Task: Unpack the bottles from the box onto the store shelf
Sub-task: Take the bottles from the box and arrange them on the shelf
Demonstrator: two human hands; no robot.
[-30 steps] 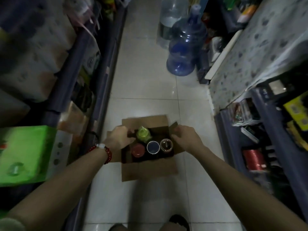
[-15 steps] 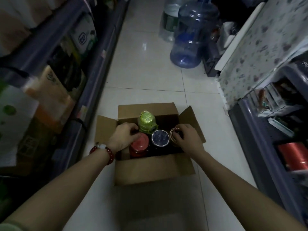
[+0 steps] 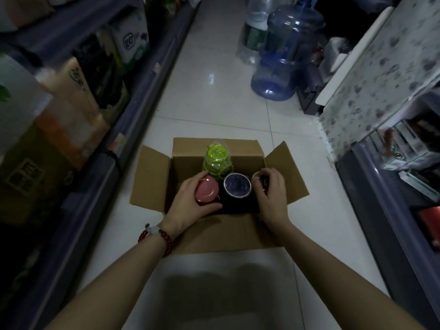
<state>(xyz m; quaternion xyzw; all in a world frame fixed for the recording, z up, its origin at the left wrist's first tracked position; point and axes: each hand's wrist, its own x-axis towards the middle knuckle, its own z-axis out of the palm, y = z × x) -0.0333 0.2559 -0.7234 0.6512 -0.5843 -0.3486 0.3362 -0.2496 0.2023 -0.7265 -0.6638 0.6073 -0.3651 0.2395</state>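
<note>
Box [image 3: 228, 148] open on floor, four bottles upright inside, caps up. Left hand [image 3: 190, 201] curled round pink bottle [image 3: 206, 190], front left. Right hand [image 3: 271, 194] wrapped on rightmost bottle [image 3: 258, 177], cap mostly hidden. Blue [image 3: 237, 185] between them, green [image 3: 217, 158] behind, both untouched. Long axes vertical, so straight lift out. Left shelf [image 3: 133, 108] nearer left hand, right shelf [image 3: 371, 186] nearer right

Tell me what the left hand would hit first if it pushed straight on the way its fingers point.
Likely the green-lidded bottle, just beyond the red-lidded bottle the left hand holds; depth is unclear.
</note>
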